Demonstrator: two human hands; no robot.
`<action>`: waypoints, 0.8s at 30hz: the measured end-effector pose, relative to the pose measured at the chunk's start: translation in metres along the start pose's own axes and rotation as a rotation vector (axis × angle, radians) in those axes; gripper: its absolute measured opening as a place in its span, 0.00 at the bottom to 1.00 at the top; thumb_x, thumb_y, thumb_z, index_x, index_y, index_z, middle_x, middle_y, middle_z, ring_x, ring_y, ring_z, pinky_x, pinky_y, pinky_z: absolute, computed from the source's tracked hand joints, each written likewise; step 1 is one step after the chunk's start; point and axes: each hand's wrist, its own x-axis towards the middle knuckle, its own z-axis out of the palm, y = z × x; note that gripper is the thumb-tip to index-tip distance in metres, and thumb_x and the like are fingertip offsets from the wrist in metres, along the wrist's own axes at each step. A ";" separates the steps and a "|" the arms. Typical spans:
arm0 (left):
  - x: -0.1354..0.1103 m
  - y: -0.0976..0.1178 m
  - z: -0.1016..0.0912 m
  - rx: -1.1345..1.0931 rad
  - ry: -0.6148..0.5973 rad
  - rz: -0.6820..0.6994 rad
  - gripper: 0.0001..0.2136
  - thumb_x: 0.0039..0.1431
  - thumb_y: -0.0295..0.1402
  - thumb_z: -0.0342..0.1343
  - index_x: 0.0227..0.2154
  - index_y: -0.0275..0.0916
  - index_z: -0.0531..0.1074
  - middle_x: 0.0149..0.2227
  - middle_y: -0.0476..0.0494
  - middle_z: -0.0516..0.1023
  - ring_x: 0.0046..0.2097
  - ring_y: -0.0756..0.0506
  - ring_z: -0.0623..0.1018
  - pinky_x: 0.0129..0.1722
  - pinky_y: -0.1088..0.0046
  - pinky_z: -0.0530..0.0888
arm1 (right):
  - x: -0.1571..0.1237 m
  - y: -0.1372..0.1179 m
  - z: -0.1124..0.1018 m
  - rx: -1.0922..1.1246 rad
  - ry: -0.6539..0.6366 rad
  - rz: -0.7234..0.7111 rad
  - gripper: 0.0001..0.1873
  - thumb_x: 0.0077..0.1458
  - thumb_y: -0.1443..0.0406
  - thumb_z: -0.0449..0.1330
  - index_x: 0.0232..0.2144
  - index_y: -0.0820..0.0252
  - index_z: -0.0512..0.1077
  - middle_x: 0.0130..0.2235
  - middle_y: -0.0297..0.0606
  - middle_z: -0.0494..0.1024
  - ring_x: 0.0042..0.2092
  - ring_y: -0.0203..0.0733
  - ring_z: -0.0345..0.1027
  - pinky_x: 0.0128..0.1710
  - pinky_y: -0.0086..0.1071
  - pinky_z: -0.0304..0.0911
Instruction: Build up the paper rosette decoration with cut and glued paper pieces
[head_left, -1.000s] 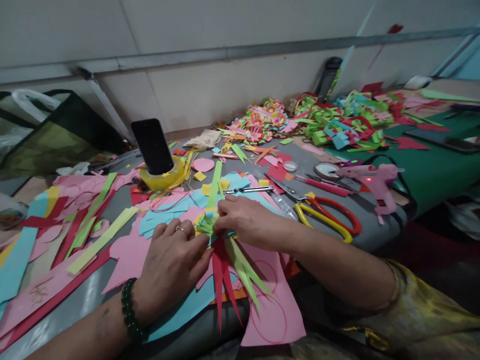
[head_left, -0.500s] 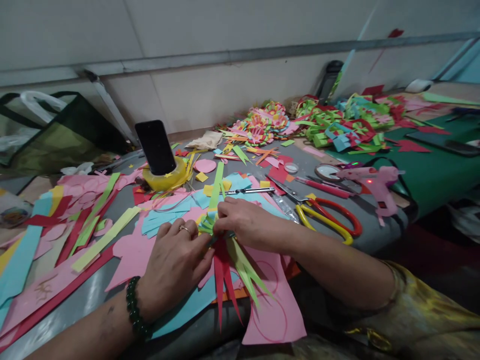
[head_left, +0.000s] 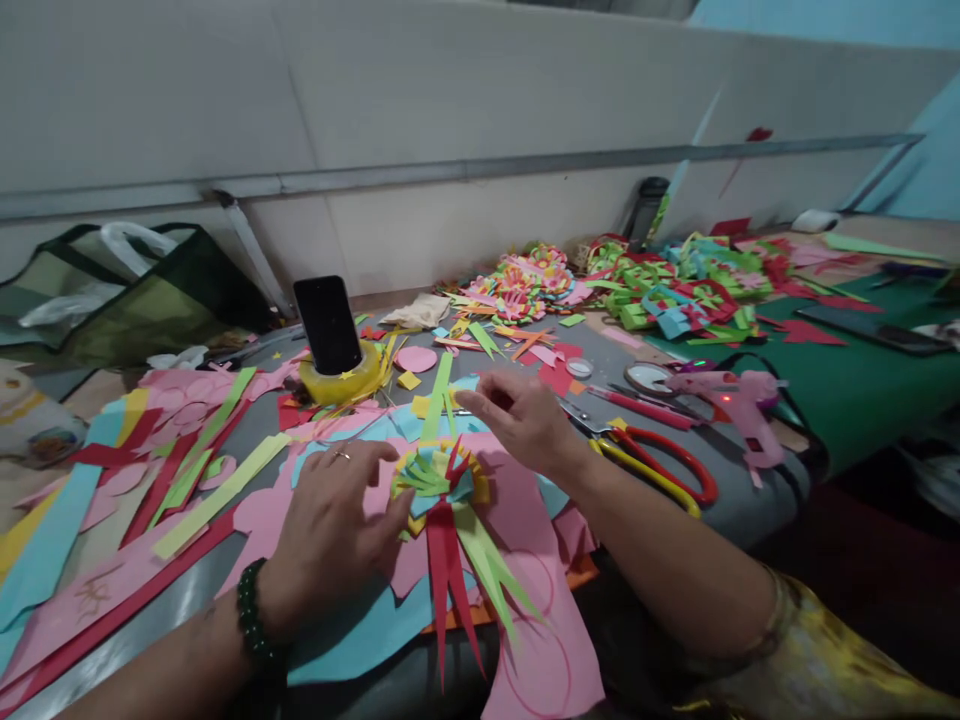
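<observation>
Flat left hand [head_left: 330,535] presses the paper flower [head_left: 439,478] — right hand [head_left: 525,420] hovers released beside scissors [head_left: 626,440]

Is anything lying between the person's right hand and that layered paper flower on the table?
Nothing visible stands between them. The right hand is just beyond the paper flower, with only a flat pink sheet under the gap. The left hand touches the flower's left edge, off to the side.

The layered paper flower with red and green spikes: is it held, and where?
The left hand pins the layered paper flower at its left rim; the right hand holds nothing.
</observation>
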 end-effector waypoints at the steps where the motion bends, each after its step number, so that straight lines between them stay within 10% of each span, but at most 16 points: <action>1: 0.003 -0.004 -0.001 -0.038 0.010 -0.068 0.10 0.59 0.38 0.50 0.39 0.39 0.66 0.30 0.47 0.70 0.34 0.43 0.71 0.36 0.65 0.65 | 0.000 0.001 -0.002 -0.097 -0.064 0.063 0.23 0.61 0.49 0.47 0.23 0.58 0.63 0.21 0.32 0.65 0.24 0.35 0.57 0.25 0.29 0.48; 5: 0.013 -0.013 -0.002 -0.173 -0.105 -0.276 0.10 0.62 0.39 0.43 0.40 0.40 0.64 0.31 0.48 0.72 0.31 0.45 0.72 0.31 0.68 0.66 | -0.002 0.001 -0.002 -0.313 -0.346 0.185 0.23 0.54 0.44 0.52 0.32 0.59 0.67 0.26 0.36 0.72 0.27 0.40 0.63 0.25 0.30 0.46; 9: 0.015 -0.013 0.004 -0.287 -0.205 -0.283 0.14 0.62 0.38 0.43 0.45 0.39 0.64 0.28 0.48 0.73 0.31 0.45 0.73 0.30 0.68 0.66 | -0.006 0.001 0.008 -0.141 -0.425 0.118 0.14 0.50 0.62 0.59 0.40 0.58 0.65 0.30 0.33 0.75 0.29 0.36 0.66 0.25 0.27 0.49; 16: 0.015 -0.012 0.011 -0.608 -0.189 -0.338 0.24 0.57 0.46 0.50 0.51 0.36 0.65 0.30 0.48 0.74 0.31 0.45 0.74 0.30 0.69 0.68 | -0.007 0.002 0.026 0.225 -0.239 -0.007 0.13 0.46 0.71 0.55 0.36 0.59 0.61 0.28 0.29 0.69 0.27 0.32 0.62 0.26 0.26 0.56; 24: 0.023 -0.010 0.011 -1.038 -0.117 -0.416 0.18 0.41 0.26 0.54 0.41 0.37 0.69 0.35 0.46 0.77 0.35 0.47 0.76 0.34 0.71 0.72 | -0.006 -0.007 0.029 0.309 -0.066 -0.127 0.08 0.51 0.67 0.54 0.36 0.59 0.64 0.30 0.32 0.69 0.31 0.35 0.62 0.30 0.29 0.58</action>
